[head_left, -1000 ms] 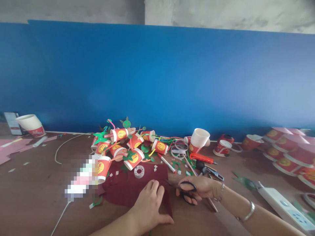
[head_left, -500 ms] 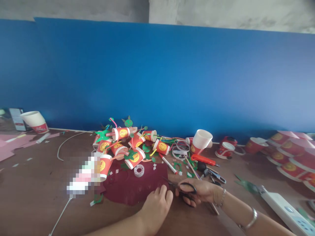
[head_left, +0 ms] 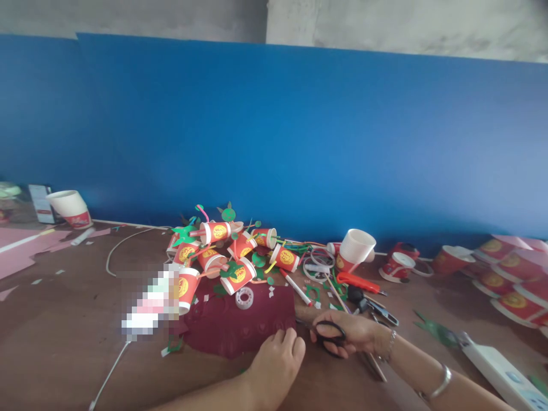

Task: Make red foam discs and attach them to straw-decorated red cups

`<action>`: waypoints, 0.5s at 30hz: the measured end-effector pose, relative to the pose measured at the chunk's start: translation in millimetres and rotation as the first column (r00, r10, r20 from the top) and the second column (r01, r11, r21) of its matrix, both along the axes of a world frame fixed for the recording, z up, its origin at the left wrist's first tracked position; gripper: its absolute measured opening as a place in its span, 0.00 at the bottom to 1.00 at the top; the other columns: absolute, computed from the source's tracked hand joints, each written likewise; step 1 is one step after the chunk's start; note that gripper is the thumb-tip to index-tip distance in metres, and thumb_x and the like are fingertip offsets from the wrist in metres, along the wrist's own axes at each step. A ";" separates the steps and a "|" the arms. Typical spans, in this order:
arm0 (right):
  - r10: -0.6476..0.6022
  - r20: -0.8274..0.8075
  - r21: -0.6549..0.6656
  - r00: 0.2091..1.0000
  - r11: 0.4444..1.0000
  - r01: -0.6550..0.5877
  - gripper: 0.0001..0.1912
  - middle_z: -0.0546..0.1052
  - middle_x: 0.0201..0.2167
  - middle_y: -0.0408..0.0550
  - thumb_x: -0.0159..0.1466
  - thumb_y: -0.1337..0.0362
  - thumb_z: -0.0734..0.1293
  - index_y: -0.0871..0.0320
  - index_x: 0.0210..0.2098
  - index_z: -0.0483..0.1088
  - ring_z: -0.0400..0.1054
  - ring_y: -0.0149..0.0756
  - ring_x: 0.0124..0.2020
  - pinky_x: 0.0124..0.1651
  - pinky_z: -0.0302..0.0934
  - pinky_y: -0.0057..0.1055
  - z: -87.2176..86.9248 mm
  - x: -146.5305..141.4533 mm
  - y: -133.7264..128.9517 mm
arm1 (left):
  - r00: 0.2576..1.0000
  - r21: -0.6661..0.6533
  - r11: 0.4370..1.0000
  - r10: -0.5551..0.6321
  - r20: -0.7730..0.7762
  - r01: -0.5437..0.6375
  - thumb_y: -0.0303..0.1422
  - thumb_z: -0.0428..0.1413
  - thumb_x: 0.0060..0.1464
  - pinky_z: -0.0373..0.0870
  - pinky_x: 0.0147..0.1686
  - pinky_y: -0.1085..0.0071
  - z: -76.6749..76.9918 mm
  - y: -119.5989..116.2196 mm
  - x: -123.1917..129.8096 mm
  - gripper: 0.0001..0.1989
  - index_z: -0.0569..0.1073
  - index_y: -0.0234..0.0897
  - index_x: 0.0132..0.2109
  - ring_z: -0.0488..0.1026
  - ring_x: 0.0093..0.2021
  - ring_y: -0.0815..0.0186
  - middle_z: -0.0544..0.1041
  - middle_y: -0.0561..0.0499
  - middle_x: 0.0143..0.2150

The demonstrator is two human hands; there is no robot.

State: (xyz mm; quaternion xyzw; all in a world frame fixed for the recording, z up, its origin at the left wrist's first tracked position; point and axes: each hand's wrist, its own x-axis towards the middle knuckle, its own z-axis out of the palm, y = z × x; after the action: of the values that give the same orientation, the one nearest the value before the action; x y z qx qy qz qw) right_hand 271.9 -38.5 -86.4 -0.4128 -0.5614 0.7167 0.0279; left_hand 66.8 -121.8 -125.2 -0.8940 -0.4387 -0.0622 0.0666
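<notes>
A dark red sheet of paper lies flat on the table in front of me. My left hand is closed at its lower right corner, fingers curled over the edge; the thumb is hidden. Black-handled scissors sit in my right hand, just right of the sheet, with fingers through the loops. Their blades point left toward the paper's right edge, and they are too blurred to tell how far apart they are. A white tape roll rests on the sheet's upper part.
Several red paper cups with green cut-outs are heaped behind the sheet. A red-capped marker, an orange cutter and a grey cutter lie to the right. A white power strip stands at far right, near stacked cups.
The view has shifted slightly, so everything sits a little further right. The scissors' blades, earlier visible over the paper's edge, now show less. My left hand still rests at the corner.
</notes>
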 end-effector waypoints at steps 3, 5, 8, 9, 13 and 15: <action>0.069 0.054 -0.048 0.996 0.997 -0.067 0.22 0.70 0.16 0.39 0.55 0.49 0.68 0.65 0.34 0.72 0.60 0.21 0.11 0.09 0.39 0.17 5.7 -1.2 14.3 | 1.000 -0.002 1.000 -0.009 0.009 0.009 0.21 0.49 0.58 0.72 0.29 0.68 -1.2 0.5 0.1 0.05 0.62 0.36 0.38 0.72 0.34 0.62 0.71 0.49 0.36; 0.144 0.054 -0.086 0.988 0.987 -0.139 0.20 0.71 0.17 0.40 0.55 0.51 0.69 0.65 0.35 0.72 0.61 0.21 0.12 0.10 0.45 0.16 9.2 -3.1 25.9 | 1.000 -0.004 1.000 -0.011 0.015 0.011 0.22 0.49 0.58 0.72 0.29 0.68 -2.5 0.8 0.4 0.05 0.63 0.36 0.39 0.72 0.34 0.62 0.71 0.50 0.36; 0.239 0.079 -0.101 0.968 0.968 -0.231 0.18 0.71 0.17 0.39 0.56 0.54 0.69 0.65 0.36 0.73 0.62 0.21 0.13 0.13 0.51 0.16 13.2 -6.2 41.7 | 1.000 0.006 1.000 -0.011 0.026 0.010 0.24 0.50 0.58 0.71 0.29 0.68 -6.3 1.2 1.0 0.04 0.63 0.37 0.39 0.72 0.33 0.62 0.71 0.50 0.35; 0.258 0.092 -0.095 0.962 0.964 -0.250 0.17 0.71 0.17 0.39 0.56 0.55 0.69 0.65 0.36 0.73 0.61 0.21 0.13 0.13 0.52 0.16 14.3 -6.7 45.9 | 0.999 0.019 1.000 -0.014 0.032 0.014 0.24 0.50 0.58 0.71 0.29 0.68 -7.7 1.4 1.1 0.04 0.63 0.36 0.39 0.72 0.33 0.62 0.71 0.50 0.36; 0.288 0.117 -0.080 0.950 0.957 -0.280 0.15 0.70 0.17 0.38 0.55 0.59 0.71 0.65 0.36 0.74 0.60 0.20 0.13 0.14 0.53 0.14 18.0 -5.0 55.9 | 0.998 0.046 0.998 -0.043 0.047 0.041 0.24 0.51 0.58 0.70 0.29 0.69 -9.0 2.0 -0.9 0.05 0.64 0.36 0.41 0.72 0.34 0.62 0.72 0.48 0.37; 0.298 0.117 -0.079 0.947 0.954 -0.290 0.16 0.70 0.17 0.39 0.55 0.59 0.71 0.65 0.37 0.74 0.60 0.20 0.13 0.14 0.53 0.14 19.3 -3.0 57.2 | 0.999 0.026 1.000 0.014 0.038 -0.015 0.24 0.51 0.57 0.69 0.28 0.69 -6.3 2.3 -4.1 0.05 0.64 0.36 0.40 0.73 0.34 0.61 0.72 0.48 0.36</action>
State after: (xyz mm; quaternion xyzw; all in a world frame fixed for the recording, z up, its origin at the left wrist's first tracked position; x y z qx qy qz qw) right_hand 268.9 18.7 -67.1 -0.3701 -0.5952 0.7018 -0.1278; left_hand 62.7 -119.4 -131.5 -0.8884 -0.4456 -0.0845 0.0704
